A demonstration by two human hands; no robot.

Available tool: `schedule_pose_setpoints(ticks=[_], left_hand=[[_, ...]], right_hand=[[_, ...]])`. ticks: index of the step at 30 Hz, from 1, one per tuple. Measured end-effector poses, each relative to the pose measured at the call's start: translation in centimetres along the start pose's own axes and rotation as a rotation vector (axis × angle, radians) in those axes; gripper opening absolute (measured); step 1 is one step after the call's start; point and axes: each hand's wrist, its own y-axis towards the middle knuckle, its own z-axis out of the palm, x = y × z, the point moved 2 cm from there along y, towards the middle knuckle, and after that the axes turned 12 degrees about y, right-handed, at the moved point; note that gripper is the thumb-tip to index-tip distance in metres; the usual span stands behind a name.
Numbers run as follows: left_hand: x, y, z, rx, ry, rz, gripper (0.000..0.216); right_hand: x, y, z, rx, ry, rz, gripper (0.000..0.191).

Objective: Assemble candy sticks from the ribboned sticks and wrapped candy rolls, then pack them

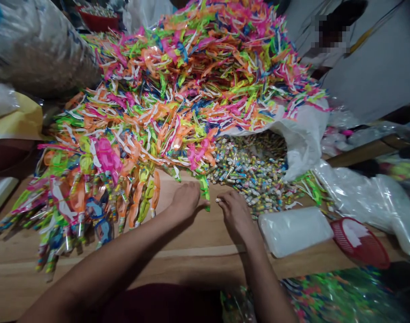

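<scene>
My left hand point(187, 198) is closed on a bright green toy plastic glasses piece point(205, 190), which sticks out past the fingers over the wooden table. Just to its right, my right hand point(234, 207) pinches a small wrapped candy roll point(218, 200) between thumb and fingertips. The two hands are a short way apart. Beside my right hand spreads a heap of similar candy rolls point(258, 179), spilling from a white sack point(304, 139). To the left lie several glasses with candy rolls attached point(78, 193).
A tall mound of neon toy glasses point(205, 67) fills the back. A stack of clear plastic bags point(295, 229) and a red basket point(376, 246) stand right on the wooden table point(178, 264). A large filled sack point(39, 49) is at left. A person point(326, 54) is behind.
</scene>
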Motion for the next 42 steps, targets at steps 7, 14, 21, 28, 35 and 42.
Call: schedule_pose_setpoints(ticks=[7,14,21,28,35,42], left_hand=[[0.9,-0.8,2.0,-0.079,-0.450,-0.065,0.016],[1.0,-1.1,3.4,0.089,-1.211,-0.152,0.030],[1.4,-2.5,1.5,-0.183,-1.693,-0.375,0.039],[0.8,-2.9,0.5,-0.305,-1.725,-0.475,0.054],[0.0,-3.9,1.4,-0.259,-1.737,-0.463,0.053],[0.3,-3.7,1.7,-0.300,-1.640,-0.447,0.051]], right_hand=[[2.4,0.2,2.8,-0.060,0.082,0.031,0.027],[5.8,0.5,3.8,-0.115,0.470,0.085,0.022],[7.9,-0.2,3.8,-0.156,0.614,0.161,0.017],[9.7,-1.0,5.1,-0.219,0.728,0.195,0.020],[9.6,-0.3,4.4,-0.326,0.597,0.155,0.021],[9.9,-0.3,4.2,-0.289,0.657,0.079,0.022]])
